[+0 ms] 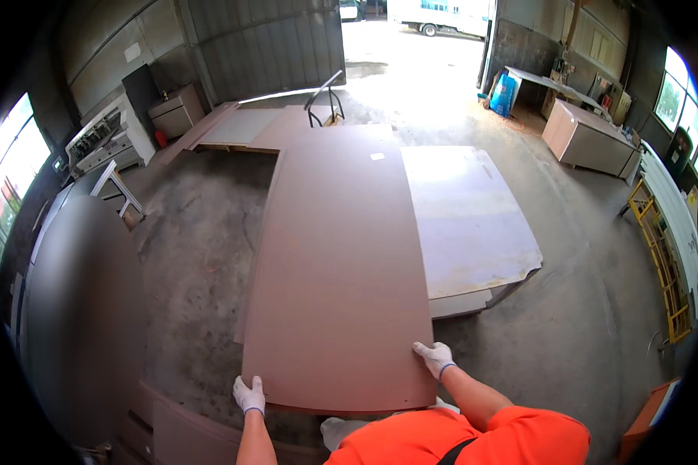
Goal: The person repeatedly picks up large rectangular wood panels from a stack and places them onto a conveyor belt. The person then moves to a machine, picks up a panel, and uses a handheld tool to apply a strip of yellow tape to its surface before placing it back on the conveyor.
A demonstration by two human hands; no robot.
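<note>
A long brownish-pink board [337, 263] stretches away from me, with a small white label [378, 156] near its far end. My left hand [250, 394], in a white glove, grips its near left corner, thumb on top. At the right edge, a little farther from me, my gloved right hand [436, 359] is closed on the board, thumb on the upper face. The fingers of both hands are hidden beneath it. To the right, a table with a glossy whitish top [477, 221] stands beside the board.
More brownish boards [275, 128] lie at the far end, by a hand truck [324, 101]. A blurred grey shape [85, 310] fills the left side. A yellow-framed rack [659, 263] stands at right, a cabinet [589, 139] behind it. Lower left are stacked panels [186, 430].
</note>
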